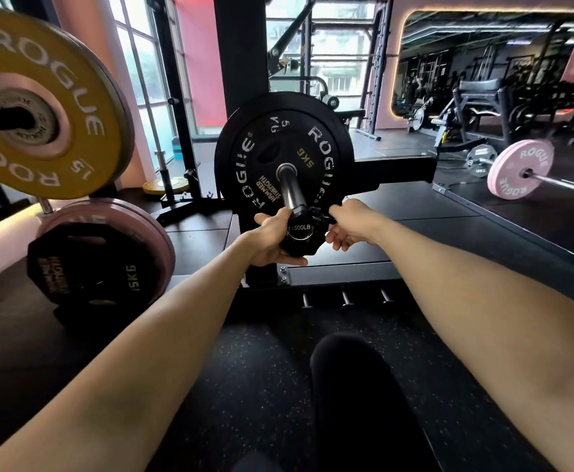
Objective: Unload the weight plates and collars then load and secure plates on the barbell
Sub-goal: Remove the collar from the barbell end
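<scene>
On the left, a yellow plate [40,100] hangs above a black plate [94,267], both cut off. The left hand [273,240] grips the collar [301,233] at the barbell [287,185] tip; the right hand [348,226] pinches its lever. Loaded plates [278,151] sit behind.

Black plate [280,155] reads ROGUE, 5KG; barbell end [300,228] 1500LB; yellow plate [40,100] ROGUE, 15.

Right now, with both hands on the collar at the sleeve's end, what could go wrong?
The collar sits at the sleeve tip, far from the black plates; nothing visibly blocks them from sliding outward. The right hand pinches the collar's lever, so fingers could get nipped. The left hand could drop the collar if its grip slips.
</scene>
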